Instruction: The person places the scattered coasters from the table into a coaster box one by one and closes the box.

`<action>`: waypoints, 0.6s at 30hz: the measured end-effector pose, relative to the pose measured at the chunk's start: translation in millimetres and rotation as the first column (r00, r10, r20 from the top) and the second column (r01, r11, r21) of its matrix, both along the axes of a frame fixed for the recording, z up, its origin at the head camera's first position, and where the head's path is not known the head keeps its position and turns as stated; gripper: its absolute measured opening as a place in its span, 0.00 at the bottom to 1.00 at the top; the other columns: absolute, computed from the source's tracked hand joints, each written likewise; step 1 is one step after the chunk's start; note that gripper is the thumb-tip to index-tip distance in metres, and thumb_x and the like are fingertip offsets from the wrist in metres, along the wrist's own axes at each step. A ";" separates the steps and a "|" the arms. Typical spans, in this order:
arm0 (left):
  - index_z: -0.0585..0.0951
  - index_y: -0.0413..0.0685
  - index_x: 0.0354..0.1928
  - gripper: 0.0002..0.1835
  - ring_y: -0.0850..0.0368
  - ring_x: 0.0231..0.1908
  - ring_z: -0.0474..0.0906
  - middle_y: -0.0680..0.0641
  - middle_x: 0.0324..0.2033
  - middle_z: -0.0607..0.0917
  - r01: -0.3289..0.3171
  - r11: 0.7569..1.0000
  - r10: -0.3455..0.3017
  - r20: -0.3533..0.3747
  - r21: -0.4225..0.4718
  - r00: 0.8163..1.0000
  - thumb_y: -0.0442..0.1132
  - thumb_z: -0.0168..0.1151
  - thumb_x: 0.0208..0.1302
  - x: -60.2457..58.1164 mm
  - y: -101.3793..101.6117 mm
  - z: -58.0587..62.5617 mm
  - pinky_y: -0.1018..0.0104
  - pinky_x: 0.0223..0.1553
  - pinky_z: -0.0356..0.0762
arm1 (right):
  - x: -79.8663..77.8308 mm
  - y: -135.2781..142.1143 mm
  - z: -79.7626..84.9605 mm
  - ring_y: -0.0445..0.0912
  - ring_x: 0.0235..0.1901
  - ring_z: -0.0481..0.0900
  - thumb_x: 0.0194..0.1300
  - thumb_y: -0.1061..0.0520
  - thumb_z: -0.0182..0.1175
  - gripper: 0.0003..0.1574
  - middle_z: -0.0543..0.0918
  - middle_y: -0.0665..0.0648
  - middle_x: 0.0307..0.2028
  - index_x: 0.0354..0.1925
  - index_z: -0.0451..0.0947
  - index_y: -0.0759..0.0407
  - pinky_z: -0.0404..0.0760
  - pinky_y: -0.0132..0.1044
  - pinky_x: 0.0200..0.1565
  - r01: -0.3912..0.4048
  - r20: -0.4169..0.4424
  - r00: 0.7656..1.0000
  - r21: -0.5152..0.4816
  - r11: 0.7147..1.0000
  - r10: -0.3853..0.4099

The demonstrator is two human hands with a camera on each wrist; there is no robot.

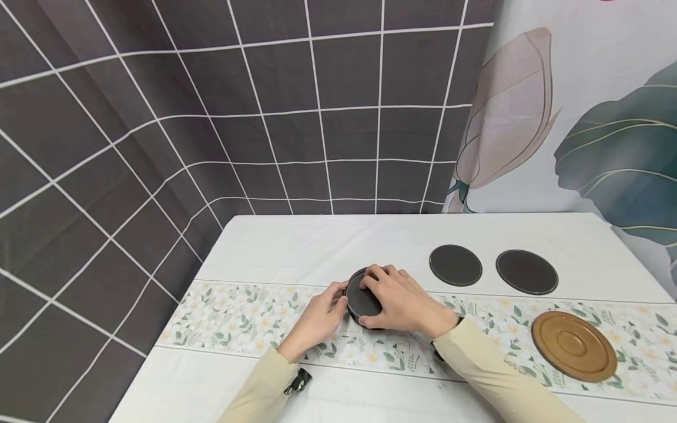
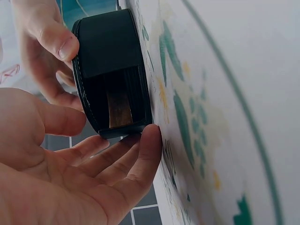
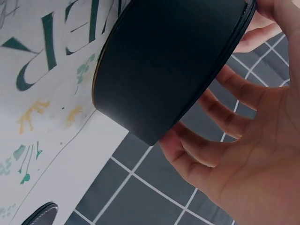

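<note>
Centrally in the head view, the right hand (image 1: 402, 299) grips the round black box (image 1: 362, 299); the left hand (image 1: 319, 313) touches it, fingers relaxed. Only the left wrist view shows its side opening (image 2: 98, 99).

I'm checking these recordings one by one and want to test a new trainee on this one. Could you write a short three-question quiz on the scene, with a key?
1. How many black discs lie on the table apart from the round black holder?

2. True or false: the brown disc lies on the floral strip.

3. In the head view, which hand reaches its fingers over the top of the round black holder?
A. The left hand
B. The right hand
C. Neither hand

Key:
1. Two.
2. True.
3. B; the left hand is at the holder's side.
</note>
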State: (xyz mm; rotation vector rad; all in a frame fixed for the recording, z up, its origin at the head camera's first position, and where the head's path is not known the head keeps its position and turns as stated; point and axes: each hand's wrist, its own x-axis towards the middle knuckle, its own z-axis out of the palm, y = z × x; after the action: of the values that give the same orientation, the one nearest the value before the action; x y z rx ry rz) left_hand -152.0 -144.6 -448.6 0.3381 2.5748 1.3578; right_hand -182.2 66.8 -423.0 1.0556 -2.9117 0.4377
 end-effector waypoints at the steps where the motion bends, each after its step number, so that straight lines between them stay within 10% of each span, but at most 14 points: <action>1: 0.68 0.47 0.74 0.23 0.44 0.66 0.76 0.38 0.66 0.78 0.000 1.000 0.000 -0.002 -0.001 1.000 0.41 0.45 0.82 -0.2 0.0 -0.3 0.48 0.66 0.75 | -0.2 0.1 0.0 0.60 0.59 0.75 0.59 0.33 0.71 0.35 0.75 0.58 0.60 0.56 0.80 0.52 0.79 0.58 0.53 0.005 0.008 1.000 0.000 1.000 -0.005; 18: 0.68 0.48 0.74 0.24 0.44 0.65 0.76 0.38 0.66 0.78 -0.012 1.000 0.012 0.003 -0.009 1.000 0.42 0.49 0.81 -0.1 0.2 -1.8 0.47 0.65 0.76 | -2.3 2.1 -0.1 0.60 0.60 0.74 0.58 0.34 0.73 0.33 0.74 0.57 0.61 0.54 0.81 0.51 0.76 0.60 0.57 0.011 0.061 0.998 -0.025 1.000 -0.009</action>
State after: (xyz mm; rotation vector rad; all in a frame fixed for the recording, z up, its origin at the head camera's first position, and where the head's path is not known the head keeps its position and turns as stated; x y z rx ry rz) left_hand -152.1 -144.4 -450.5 0.3191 2.5834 1.3489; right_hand -184.5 68.9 -423.2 1.0421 -2.9540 0.5142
